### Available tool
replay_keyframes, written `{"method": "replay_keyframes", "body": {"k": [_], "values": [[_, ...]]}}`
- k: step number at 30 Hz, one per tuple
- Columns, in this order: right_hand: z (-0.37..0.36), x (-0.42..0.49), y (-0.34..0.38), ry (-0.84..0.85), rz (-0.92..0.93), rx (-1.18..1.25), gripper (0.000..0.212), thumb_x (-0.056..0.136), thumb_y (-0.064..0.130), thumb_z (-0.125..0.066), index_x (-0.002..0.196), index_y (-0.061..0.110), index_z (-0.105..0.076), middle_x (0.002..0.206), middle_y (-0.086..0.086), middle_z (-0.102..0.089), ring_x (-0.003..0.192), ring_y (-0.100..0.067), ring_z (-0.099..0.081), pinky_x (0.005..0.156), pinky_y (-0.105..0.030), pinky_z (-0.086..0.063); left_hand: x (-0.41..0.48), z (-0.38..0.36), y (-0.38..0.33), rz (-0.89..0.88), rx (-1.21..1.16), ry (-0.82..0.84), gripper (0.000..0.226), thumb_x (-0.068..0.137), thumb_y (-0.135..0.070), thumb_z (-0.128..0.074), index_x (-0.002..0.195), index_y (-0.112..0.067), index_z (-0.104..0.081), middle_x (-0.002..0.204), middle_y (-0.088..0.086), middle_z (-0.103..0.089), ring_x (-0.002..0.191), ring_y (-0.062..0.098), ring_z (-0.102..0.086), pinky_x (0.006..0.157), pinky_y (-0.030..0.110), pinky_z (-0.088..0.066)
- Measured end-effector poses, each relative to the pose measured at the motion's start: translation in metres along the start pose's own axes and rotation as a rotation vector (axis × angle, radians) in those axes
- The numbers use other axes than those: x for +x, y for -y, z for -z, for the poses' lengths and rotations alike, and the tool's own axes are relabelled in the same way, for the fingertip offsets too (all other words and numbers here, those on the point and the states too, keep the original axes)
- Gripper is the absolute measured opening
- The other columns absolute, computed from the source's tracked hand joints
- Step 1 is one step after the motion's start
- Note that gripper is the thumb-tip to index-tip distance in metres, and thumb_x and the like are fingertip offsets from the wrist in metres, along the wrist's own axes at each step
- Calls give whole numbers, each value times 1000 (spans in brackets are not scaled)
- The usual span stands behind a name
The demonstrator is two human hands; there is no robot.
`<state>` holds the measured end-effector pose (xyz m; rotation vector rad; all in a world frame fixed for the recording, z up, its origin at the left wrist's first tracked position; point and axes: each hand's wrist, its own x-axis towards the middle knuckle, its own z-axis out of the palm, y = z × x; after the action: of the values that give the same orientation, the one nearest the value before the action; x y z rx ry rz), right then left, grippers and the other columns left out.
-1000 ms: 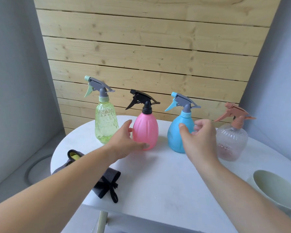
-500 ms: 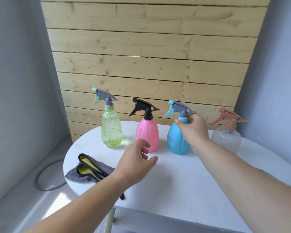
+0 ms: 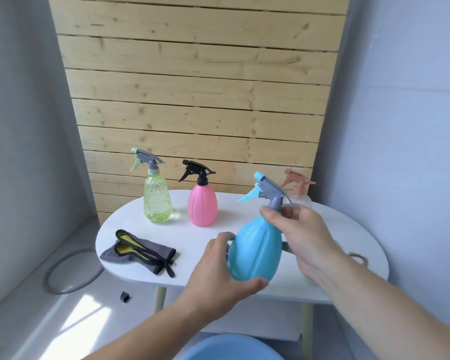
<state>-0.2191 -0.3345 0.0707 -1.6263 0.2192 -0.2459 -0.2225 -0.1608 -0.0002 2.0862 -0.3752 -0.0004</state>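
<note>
Aloft, blue bottle (image 3: 255, 252) in right hand (image 3: 307, 237)

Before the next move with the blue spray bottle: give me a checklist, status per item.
1. Lower grip: the left hand wraps the lower body of the blue spray bottle: ok.
2. Upper grip: the right hand has its fingers curled round the neck under the spray head: ok.
3. Bottle held clear of the table, tilted: ok.
4. Head tight or loose on the neck: cannot tell.
5. Liquid level, opaque body: cannot tell.
6. Blue basin right under the bottle for spills: cannot tell, only part of it shows at the bottom edge.
</note>
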Motion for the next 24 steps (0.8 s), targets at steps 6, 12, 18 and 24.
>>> {"method": "replay_keyframes", "body": {"k": [6, 12, 18, 24], "values": [[19, -59, 0, 54, -113, 114, 22, 85, 26, -76, 81, 5, -74, 82, -7, -68, 72, -19, -62, 73, -41, -54, -52, 11, -14, 134, -322, 390, 73, 70, -44, -81, 136, -40, -52, 127, 4, -70, 115, 21, -70, 103, 44, -57], [24, -86, -6, 150, -176, 221, 17, 86, 29, -73, 85, 12, -73, 81, -3, -70, 73, -19, -63, 71, -34, -48, -85, 1, -29, 191, -440, 442, 95, 59, -46, -90, 140, -32, -42, 133, 4, -66, 117, 18, -70, 100, 42, -59], [34, -90, -16, 248, -258, 378, 22, 80, 28, -75, 98, 17, -72, 90, 1, -72, 78, -16, -63, 73, -34, -52, -89, 14, -16, 300, -802, 623, 86, 75, -37, -82, 150, -16, -46, 141, 23, -59, 114, 32, -66, 96, 46, -56], [28, -88, -21, 199, -247, 430, 30, 66, 29, -78, 93, 14, -74, 92, -3, -72, 87, -19, -62, 88, -39, -49, -85, -1, -11, 300, -627, 482, 118, 47, -50, -102, 141, -11, -42, 124, 12, -71, 106, 26, -73, 87, 40, -60]]}}
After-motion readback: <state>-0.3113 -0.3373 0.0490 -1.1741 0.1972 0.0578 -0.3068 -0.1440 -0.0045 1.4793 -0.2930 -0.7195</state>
